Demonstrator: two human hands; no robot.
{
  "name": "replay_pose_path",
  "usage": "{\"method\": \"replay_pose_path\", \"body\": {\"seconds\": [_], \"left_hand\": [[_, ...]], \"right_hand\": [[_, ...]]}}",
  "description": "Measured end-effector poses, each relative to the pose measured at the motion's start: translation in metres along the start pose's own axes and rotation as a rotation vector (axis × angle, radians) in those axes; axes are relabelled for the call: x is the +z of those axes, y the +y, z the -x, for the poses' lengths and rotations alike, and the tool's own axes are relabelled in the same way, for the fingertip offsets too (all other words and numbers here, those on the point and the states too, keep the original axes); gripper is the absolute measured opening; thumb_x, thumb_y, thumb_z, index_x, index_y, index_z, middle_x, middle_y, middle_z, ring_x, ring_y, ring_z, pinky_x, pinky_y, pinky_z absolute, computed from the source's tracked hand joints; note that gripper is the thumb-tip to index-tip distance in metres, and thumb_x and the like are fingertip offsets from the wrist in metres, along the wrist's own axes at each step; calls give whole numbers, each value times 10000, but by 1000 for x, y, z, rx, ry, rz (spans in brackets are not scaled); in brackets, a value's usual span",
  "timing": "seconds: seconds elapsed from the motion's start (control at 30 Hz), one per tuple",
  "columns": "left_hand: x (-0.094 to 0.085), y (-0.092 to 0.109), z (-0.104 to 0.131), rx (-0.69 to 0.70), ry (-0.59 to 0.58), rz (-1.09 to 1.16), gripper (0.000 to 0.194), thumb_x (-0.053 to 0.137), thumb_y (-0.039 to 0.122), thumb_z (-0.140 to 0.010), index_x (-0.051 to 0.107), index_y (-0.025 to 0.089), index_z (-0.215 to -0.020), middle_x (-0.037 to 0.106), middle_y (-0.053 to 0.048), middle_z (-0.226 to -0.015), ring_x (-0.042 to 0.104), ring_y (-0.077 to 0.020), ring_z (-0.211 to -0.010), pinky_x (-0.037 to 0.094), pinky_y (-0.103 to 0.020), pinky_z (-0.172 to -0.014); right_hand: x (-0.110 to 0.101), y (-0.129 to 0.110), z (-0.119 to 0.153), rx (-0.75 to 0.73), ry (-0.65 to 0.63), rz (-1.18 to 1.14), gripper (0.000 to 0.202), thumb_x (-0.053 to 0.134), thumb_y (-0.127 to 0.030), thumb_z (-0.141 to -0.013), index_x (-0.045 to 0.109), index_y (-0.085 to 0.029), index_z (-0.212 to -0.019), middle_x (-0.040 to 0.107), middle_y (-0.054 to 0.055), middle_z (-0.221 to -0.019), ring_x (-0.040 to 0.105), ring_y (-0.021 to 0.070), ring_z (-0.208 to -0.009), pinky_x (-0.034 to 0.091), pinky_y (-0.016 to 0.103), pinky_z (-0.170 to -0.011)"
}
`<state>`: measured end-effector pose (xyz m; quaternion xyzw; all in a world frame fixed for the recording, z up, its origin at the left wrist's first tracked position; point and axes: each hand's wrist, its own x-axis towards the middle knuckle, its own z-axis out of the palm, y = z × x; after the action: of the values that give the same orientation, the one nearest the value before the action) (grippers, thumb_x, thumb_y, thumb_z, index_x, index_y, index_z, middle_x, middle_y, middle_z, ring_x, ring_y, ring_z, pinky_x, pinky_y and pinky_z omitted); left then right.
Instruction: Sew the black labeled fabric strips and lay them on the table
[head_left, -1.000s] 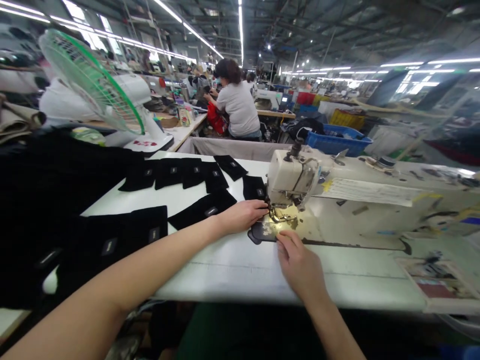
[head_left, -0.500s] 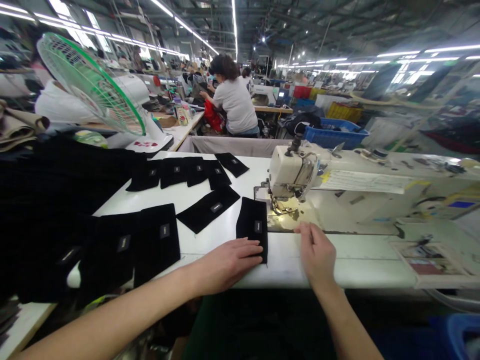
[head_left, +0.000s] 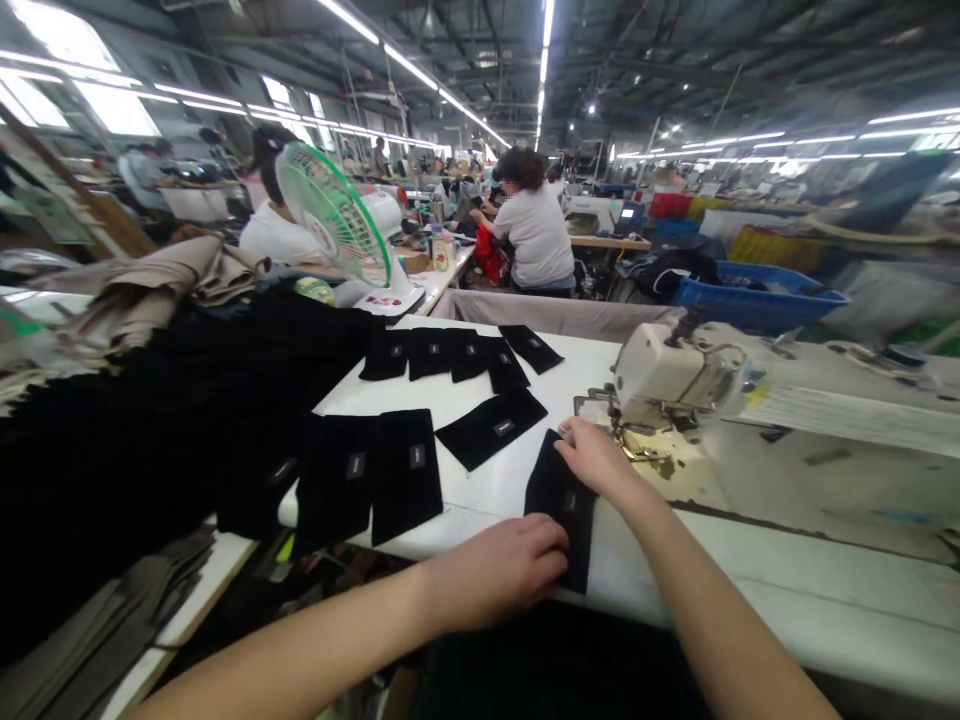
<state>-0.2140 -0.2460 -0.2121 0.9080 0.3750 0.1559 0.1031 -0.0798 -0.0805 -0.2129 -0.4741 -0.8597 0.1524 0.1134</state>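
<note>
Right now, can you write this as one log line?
left hand: on black cloth | right hand: at its far end | sewing machine: beside cloth

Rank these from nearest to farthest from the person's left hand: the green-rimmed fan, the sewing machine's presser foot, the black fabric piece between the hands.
Nearest to the left hand first:
1. Black fabric piece: right at the fingers, on the table's near edge.
2. Presser foot: ahead and to the right.
3. Green-rimmed fan: farthest, ahead and to the left.
</note>
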Motion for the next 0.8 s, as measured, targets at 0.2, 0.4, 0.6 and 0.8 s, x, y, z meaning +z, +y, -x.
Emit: {"method": "replay_pose_path", "body": {"seconds": [0.2,0.4,0.6,0.8], "left_hand": [[-37,-19,28,-59,94,-307,149,466,127,-987,611,160,-989,677,-112,-993,637,-218,-937,554,-349,-842],[-70,-83,43,-268,75,-431,160,528,68,-927,661,147,-886,685,-75,-856,661,-218,-848,549,-344,-779],[-64,-90,45,-255,-139,-456,114,648,83,-843,658,148,-750,659,-70,-822,636,-211,-761,488,-301,-565],[-72,-80,32,-154,-102,-594,99,566,89,-899,655,113,-863,630,-95,-836,582,-219,-723,462,-343,-567]], "right_hand": [[-26,-15,-13,30,-2,43,156,553,-307,-953,650,-210,-879,686,49,-908,634,189,-791,381,277,-643],[-6,-45,-71,99,-4,30,262,560,-401,-998,635,-160,-1068,653,67,-1090,640,179,-890,523,350,-787],[13,-44,-84,95,-98,19,222,642,-344,-964,643,-147,-1068,677,29,-970,659,162,-817,558,346,-757],[-28,-48,-72,34,52,-10,250,646,-208,-873,639,-128,-1110,698,65,-878,676,208,-798,471,307,-703]]}}
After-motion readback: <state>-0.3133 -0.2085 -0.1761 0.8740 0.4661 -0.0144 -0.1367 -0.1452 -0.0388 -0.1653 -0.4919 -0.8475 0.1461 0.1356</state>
